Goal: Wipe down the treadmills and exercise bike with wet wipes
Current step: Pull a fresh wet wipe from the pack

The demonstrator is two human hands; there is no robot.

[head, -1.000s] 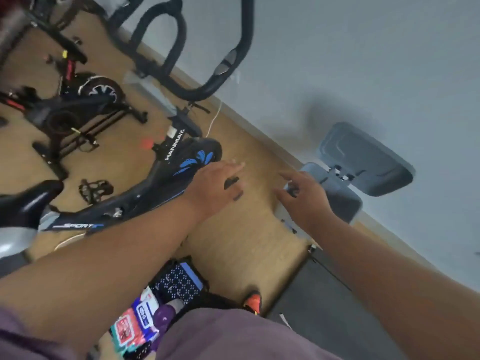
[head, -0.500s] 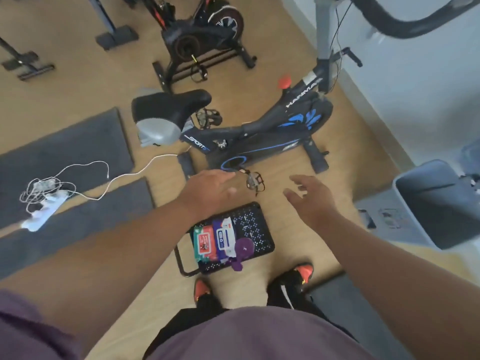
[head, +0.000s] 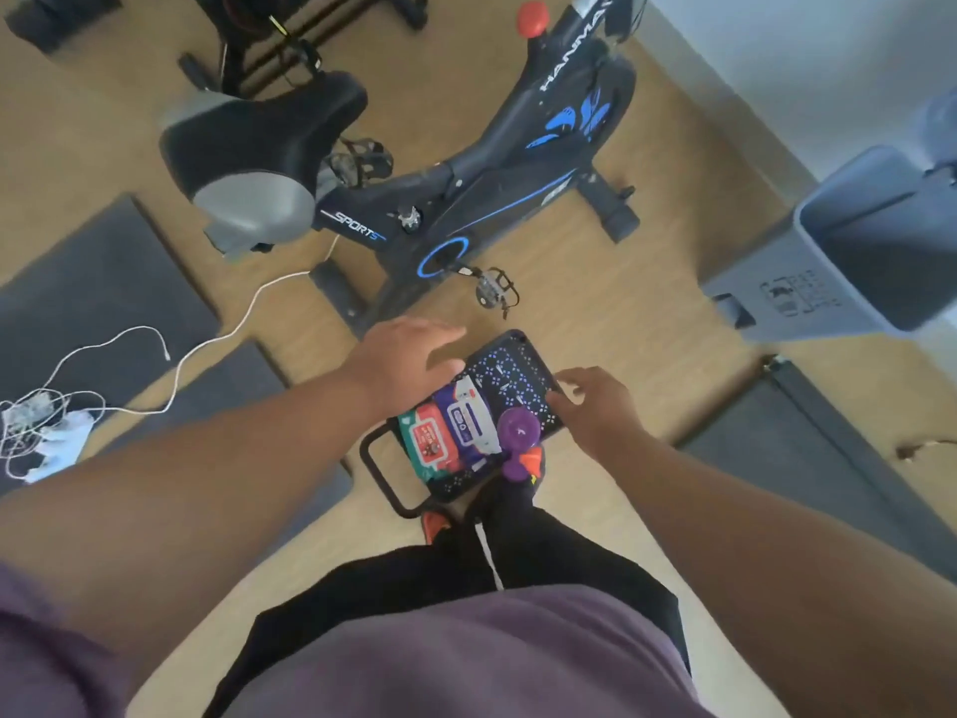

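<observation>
- The left hand [head: 409, 362] hangs over the near-left corner of a small black perforated stool [head: 518, 375]; its fingers [head: 445, 336] are straight and loosely spread, holding nothing.
- The right hand [head: 595, 406] reaches in from the other side, fingers loosely curled and slightly apart, their tips at the stool's right edge; whether they actually touch the stool cannot be told.
- Between the two sets of fingers, on the stool top, lie two packs of wet wipes side by side: a red and green pack [head: 432, 443] toward the left hand's wrist and a purple and white pack [head: 468, 422] just beside it, partly under the left palm.
- A round purple object [head: 518, 432] sits just below the right fingertips, at the stool's near edge.
- Beyond both sets of fingertips stands the black and blue exercise bike [head: 492, 178] on the wooden floor [head: 621, 313], its black saddle [head: 248, 142] up and to the left of the left fingers and one pedal [head: 494, 290] just ahead of them.
- A white cable [head: 207, 344] trails across the floor and a dark mat [head: 103, 287], well left of the left fingers.
- A grey bin [head: 849, 246] stands well to the right of the right fingers, near the wall.
- Below the stool show the person's dark trousers and an orange shoe tip [head: 434, 526].
</observation>
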